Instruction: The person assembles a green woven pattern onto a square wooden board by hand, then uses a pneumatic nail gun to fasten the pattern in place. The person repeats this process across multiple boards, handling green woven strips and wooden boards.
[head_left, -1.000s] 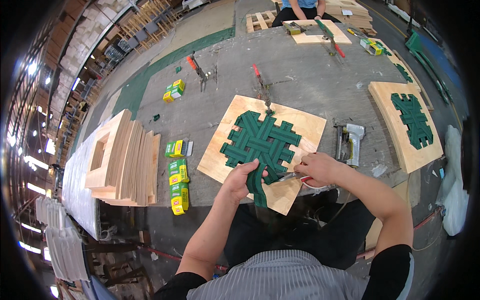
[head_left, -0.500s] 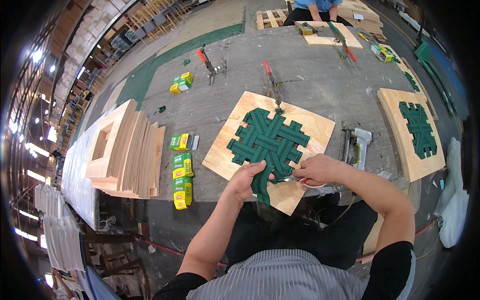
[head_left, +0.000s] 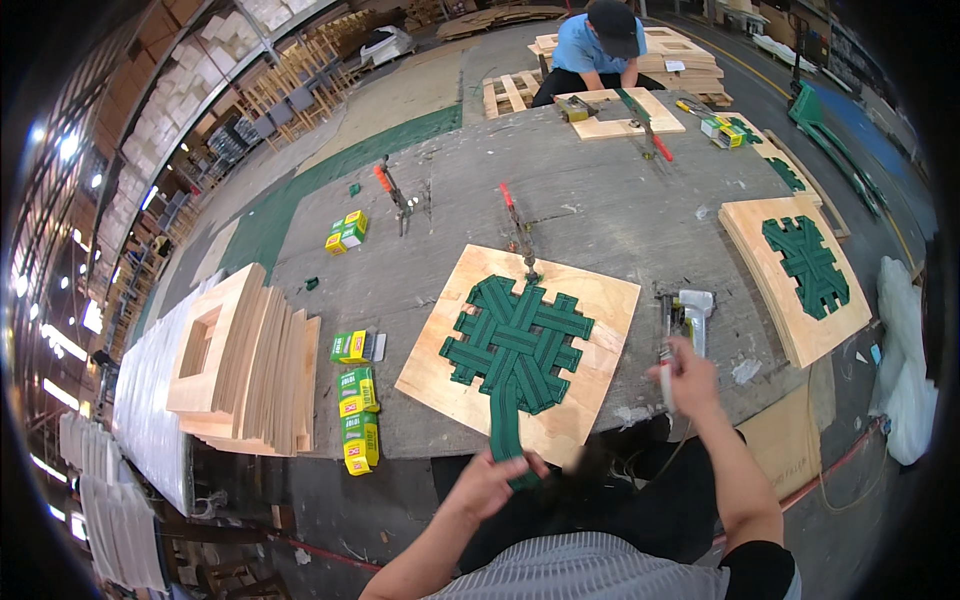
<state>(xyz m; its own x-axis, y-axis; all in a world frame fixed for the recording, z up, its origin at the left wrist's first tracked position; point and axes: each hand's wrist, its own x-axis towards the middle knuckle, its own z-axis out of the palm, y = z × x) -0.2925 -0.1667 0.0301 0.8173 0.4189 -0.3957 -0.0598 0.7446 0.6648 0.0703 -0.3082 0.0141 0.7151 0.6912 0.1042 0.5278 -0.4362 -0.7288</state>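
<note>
Green strap [head_left: 505,425] is held past the near edge of the wooden board [head_left: 615,310] by closed fingers of the left hand [head_left: 492,483]; scissors [head_left: 667,375] are held by curled fingers of the right hand [head_left: 693,380], near the staple gun [head_left: 696,315].

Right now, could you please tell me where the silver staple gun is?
In the head view, the silver staple gun lies on the grey tabletop, right of the central wooden board with woven green straps and just beyond the right hand.
</note>
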